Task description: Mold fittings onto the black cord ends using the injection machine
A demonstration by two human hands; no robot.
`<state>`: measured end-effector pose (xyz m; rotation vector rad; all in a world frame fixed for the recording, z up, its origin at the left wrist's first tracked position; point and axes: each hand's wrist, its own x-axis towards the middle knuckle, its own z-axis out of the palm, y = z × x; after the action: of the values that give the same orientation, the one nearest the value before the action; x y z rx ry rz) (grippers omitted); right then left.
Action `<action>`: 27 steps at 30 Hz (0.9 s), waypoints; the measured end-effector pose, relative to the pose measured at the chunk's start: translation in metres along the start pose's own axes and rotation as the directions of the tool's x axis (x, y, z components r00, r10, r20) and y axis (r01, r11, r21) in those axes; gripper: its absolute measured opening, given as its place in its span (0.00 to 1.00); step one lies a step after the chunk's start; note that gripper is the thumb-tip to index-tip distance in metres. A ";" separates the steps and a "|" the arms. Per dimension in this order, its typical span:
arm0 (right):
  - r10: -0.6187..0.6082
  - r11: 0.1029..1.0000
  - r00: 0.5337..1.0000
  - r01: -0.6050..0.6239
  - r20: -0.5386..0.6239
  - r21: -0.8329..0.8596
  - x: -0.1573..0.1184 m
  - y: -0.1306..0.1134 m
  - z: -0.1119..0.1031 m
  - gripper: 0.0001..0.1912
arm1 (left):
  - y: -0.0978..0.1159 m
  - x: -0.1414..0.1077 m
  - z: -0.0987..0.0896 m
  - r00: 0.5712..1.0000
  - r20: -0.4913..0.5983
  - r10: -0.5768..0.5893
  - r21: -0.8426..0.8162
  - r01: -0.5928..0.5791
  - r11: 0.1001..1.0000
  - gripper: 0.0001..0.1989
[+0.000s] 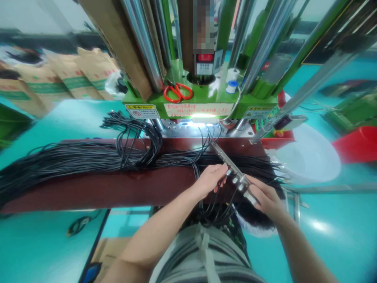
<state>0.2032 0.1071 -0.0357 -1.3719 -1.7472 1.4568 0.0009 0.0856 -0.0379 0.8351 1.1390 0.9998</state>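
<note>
Right hand is gripping the metal bar; left hand's fingers are pinching a plug alongside. Black cables are lying beyond the fingers on the table.

The bar, silver metal, long and narrow with small bright fittings along its lower half, is held at a slant over the right part of the bench, 1 end by the far edge, the other toward the near right corner. Thin black cables hang from its near side, looping loosely down past the near edge.
</note>
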 end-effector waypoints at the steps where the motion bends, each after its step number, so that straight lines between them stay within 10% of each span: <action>1: -0.012 1.000 1.000 0.013 0.022 -0.012 0.001 0.000 -0.001 0.21 | -0.001 0.000 0.000 1.000 -0.008 0.003 -0.004 -0.003 1.000 0.24; 9: -0.195 0.943 0.962 0.237 0.189 -0.232 0.006 -0.009 -0.002 0.21 | -0.005 0.001 -0.005 1.000 0.004 0.005 -0.083 -0.004 0.997 0.23; 13: -0.221 0.944 0.963 0.250 0.151 -0.214 0.003 -0.010 0.001 0.21 | 0.007 -0.005 -0.003 0.994 -0.073 0.079 0.239 -0.059 0.969 0.19; 16: -0.201 0.965 0.977 0.211 0.075 -0.154 0.001 -0.008 0.002 0.20 | 0.024 -0.019 0.007 0.886 -0.183 0.427 0.719 -0.176 0.672 0.12; 18: -0.206 0.968 0.977 0.212 0.056 -0.135 0.001 -0.006 0.002 0.21 | 0.033 -0.028 0.018 0.794 -0.064 0.605 0.927 -0.178 0.331 0.14; 21: -0.239 0.960 0.970 0.243 0.049 -0.137 0.003 -0.005 0.001 0.21 | 0.035 -0.031 0.034 0.779 0.192 0.597 0.978 -0.202 -0.052 0.14; 24: -0.224 0.971 0.974 0.225 0.023 -0.084 0.004 -0.005 0.002 0.21 | 0.031 -0.033 0.046 0.794 0.243 0.558 0.970 -0.214 -0.119 0.07; 27: -0.092 0.993 0.996 0.092 0.004 0.069 0.002 -0.005 0.003 0.23 | 0.035 -0.054 0.048 0.784 0.326 0.528 0.912 -0.408 0.042 0.08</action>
<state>0.1978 0.1084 -0.0322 -1.2362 -1.7251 1.4596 0.0348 0.0449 0.0227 2.4057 1.6267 0.7173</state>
